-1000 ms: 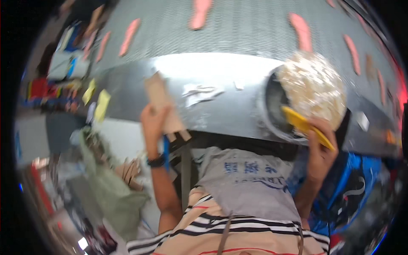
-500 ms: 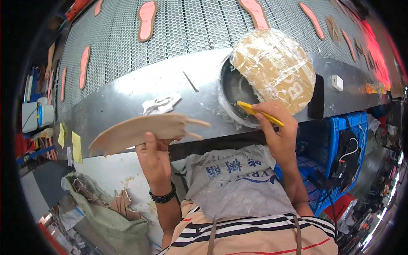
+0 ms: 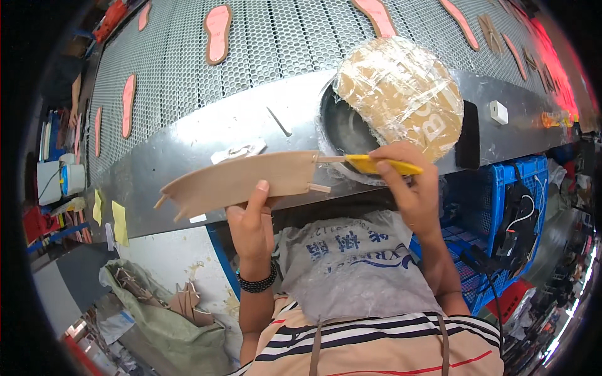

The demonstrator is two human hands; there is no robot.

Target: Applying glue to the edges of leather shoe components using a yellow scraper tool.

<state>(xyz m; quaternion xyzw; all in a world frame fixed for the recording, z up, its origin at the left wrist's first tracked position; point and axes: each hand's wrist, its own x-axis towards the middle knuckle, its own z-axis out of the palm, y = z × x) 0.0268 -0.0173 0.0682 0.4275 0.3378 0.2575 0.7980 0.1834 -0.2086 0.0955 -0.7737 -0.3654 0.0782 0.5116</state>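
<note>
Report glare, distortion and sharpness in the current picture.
Head view: glare whitens part of the metal counter, and the wrapped cardboard disc glints; head view: the counter's edges bow; head view: the tan piece and yellow tool look fairly sharp.

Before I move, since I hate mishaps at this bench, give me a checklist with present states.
1. Left hand gripping tan strapped piece: ok.
2. Right hand gripping flat yellow tool: ok.
3. Tool's tip at upper right strap: ok, seemingly touching.
4. Pot opening accessible: ok, cardboard cover leaves its left side open.
5. Pot's contents sufficient: cannot tell.
6. Black slab well away from pot: not ok, right beside it.
</note>
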